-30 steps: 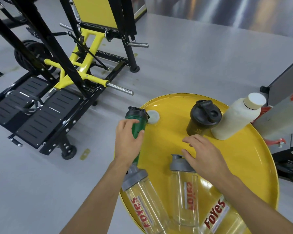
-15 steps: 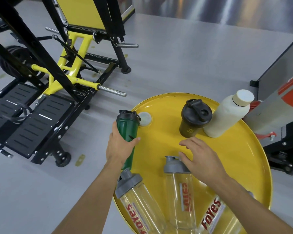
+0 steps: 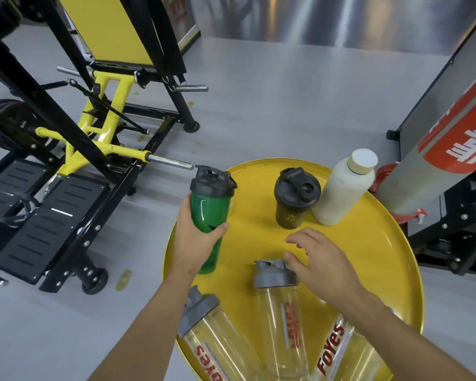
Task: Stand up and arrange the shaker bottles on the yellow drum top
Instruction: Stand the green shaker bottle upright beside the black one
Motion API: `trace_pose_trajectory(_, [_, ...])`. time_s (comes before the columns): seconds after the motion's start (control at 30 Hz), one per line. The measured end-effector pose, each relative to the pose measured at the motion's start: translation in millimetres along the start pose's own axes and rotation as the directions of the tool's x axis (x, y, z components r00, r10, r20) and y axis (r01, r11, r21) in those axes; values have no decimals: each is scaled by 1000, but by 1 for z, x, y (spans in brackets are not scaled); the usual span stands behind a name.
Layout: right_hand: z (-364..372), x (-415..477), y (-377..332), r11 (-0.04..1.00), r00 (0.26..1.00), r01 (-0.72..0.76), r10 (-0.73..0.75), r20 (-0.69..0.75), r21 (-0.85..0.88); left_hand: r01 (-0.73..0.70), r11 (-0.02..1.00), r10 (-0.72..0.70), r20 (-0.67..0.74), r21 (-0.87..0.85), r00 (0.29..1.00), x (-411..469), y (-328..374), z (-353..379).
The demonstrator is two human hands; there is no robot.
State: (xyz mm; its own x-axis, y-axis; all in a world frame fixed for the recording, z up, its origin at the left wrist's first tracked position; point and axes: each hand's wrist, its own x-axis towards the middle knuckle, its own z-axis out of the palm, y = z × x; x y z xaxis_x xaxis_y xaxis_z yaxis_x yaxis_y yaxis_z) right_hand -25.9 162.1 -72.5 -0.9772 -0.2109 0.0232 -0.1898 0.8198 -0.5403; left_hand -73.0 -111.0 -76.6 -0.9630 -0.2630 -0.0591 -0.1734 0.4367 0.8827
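A green shaker bottle with a black lid [image 3: 210, 207] stands upright at the left edge of the yellow drum top [image 3: 368, 243], and my left hand [image 3: 195, 240] is wrapped around its body. My right hand [image 3: 322, 259] hovers with spread fingers just right of the grey lid of the middle clear shaker bottle [image 3: 283, 317]. Another clear shaker [image 3: 212, 339] stands at the near left, and a third clear one [image 3: 346, 350] sits partly under my right forearm. A black shaker [image 3: 294, 200] and a cream bottle [image 3: 344, 193] stand at the far side.
A black and yellow gym machine [image 3: 74, 149] with footplates stands on the grey floor to the left; its chrome peg [image 3: 171, 162] points toward the drum. A grey and red machine [image 3: 451, 138] stands close to the drum's right edge.
My left hand has brought the green shaker from lying tilted to upright at the drum's left edge. My right hand stayed near the middle clear shaker's lid. The view shifted.
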Motion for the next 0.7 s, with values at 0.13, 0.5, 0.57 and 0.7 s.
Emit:
trace_pose_trajectory(0.13, [-3,-6,5,1000,1000,-21,21,0,-7,-93,995,94,19,-44,995,3,14,17])
trace_pose_trajectory(0.5, [-7,-11,8,998,999,-39,38,6,40,-70,976,73,3,-206,997,12,38,51])
trace_pose_trajectory(0.57, [-8,-10,8,998,999,-41,41,6,47,-73,974,76,4,-216,997,13,40,55])
trace_pose_trajectory(0.7, [-9,-8,8,998,999,-39,39,3,59,-80,972,79,-15,-223,997,14,44,64])
